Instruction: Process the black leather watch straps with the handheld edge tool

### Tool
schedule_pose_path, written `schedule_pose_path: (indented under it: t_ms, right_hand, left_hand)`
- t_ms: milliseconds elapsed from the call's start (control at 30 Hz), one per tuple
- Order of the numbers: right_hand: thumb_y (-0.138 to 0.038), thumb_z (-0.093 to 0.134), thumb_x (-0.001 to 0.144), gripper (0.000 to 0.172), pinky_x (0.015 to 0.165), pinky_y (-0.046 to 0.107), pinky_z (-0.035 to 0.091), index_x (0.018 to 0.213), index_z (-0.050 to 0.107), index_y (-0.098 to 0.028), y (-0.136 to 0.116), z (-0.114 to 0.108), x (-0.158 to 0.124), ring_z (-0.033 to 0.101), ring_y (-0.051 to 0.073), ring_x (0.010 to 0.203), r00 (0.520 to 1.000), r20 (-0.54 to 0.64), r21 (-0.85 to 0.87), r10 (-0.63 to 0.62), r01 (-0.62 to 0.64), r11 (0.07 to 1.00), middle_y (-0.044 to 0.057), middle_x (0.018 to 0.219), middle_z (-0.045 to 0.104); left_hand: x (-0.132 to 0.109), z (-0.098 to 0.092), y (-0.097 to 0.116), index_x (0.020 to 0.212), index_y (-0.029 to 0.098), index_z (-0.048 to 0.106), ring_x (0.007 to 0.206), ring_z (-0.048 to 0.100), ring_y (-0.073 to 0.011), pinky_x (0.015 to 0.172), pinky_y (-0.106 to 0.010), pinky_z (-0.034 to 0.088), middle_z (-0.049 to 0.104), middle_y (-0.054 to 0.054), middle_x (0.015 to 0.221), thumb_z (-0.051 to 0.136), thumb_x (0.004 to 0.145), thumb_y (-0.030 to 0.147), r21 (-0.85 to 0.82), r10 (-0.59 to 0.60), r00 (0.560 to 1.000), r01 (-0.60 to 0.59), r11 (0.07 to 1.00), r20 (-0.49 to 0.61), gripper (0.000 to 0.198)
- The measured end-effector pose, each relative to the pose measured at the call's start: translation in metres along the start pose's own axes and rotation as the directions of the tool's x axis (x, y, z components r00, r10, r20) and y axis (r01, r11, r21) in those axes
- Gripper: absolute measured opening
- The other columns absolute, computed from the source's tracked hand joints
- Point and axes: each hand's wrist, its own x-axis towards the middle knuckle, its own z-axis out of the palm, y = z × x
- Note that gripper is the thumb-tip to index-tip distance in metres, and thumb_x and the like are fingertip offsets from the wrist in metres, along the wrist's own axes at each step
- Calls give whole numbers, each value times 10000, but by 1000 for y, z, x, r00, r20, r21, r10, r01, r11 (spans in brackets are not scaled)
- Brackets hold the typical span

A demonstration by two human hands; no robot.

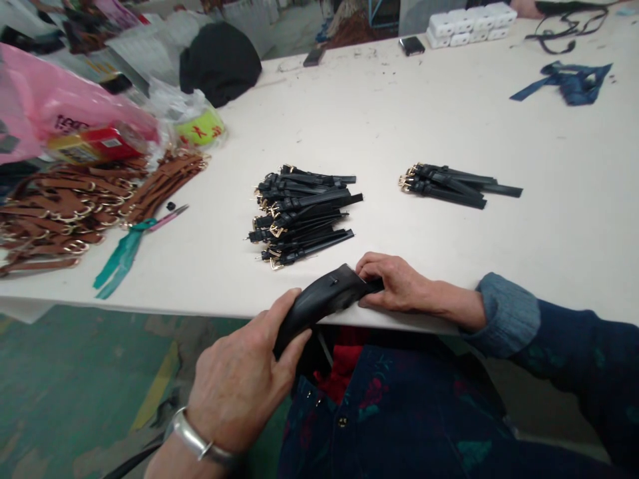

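Black piece (319,301): one, curved, held at 6 o'clock in the view, at the near edge of the tabletop (429,120). Its lower end is clamped between the fingers of the left hand (244,372). Right hand (394,283), at the piece's 3 o'clock: fingers closed on a dark strip (375,286), probably joined to the piece, though partly hidden. Laid beyond: buckled straps (309,213), 12 o'clock; smaller bundle (454,184), 2 o'clock; scissors (168,217), 10 o'clock.
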Motion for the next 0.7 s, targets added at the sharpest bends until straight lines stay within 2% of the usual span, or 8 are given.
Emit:
schedule_pose_path:
  t_ms: [133, 233, 333, 500, 633, 700]
  right_hand:
    - [-198, 712, 657, 182, 721, 272, 428, 806, 626, -140, -2, -2, -1, 545, 156, 831, 1000, 5, -2, -29, 29, 1000, 53, 953, 585]
    - [-228, 702, 671, 168, 760, 291, 433, 805, 636, -150, -4, -3, -1, 544, 166, 851, 999, 15, -12, -49, 49, 999, 57, 967, 582]
    - [-231, 674, 692, 155, 787, 314, 432, 828, 649, -159, -5, -3, -1, 543, 173, 856, 998, 15, -8, -67, 68, 998, 57, 962, 586]
    - [-164, 613, 725, 131, 783, 320, 436, 849, 654, -165, -3, -1, -1, 545, 171, 857, 998, 2, 38, -60, 59, 998, 57, 953, 598]
    - [-142, 621, 694, 153, 769, 314, 437, 843, 646, -173, -3, 1, 0, 547, 171, 853, 999, -2, 37, -35, 35, 999, 47, 931, 599]
    - [-131, 624, 675, 165, 756, 307, 437, 834, 642, -170, -4, 2, -1, 550, 169, 837, 999, -25, 30, -21, 21, 999, 43, 910, 599]
  left_hand:
    - [-6, 10, -16, 1356, 326, 349, 762, 691, -243, 610, -296, 461, 716, -17, 830, 323, 879, 531, -90, -12, 1000, 12, 996, 6, 520]
    - [-21, 18, -31, 1352, 321, 369, 661, 686, -218, 574, -279, 455, 706, 0, 731, 315, 880, 538, -74, -79, 996, 81, 994, 28, 522]
    - [-31, 22, -38, 1333, 354, 398, 672, 691, -211, 571, -269, 461, 717, 13, 765, 341, 868, 536, -61, -99, 995, 101, 993, 28, 502]
    - [-25, 22, -29, 1344, 366, 383, 705, 687, -235, 573, -293, 452, 719, 7, 815, 364, 854, 533, -82, -106, 993, 109, 991, 43, 518]
    - [-15, 20, -21, 1356, 350, 368, 722, 678, -231, 562, -285, 424, 713, -12, 882, 385, 846, 538, -124, -60, 998, 59, 991, -4, 544]
    - [-12, 22, -21, 1344, 348, 379, 719, 676, -222, 554, -271, 413, 707, -6, 849, 391, 844, 542, -157, -56, 998, 51, 986, -28, 537]
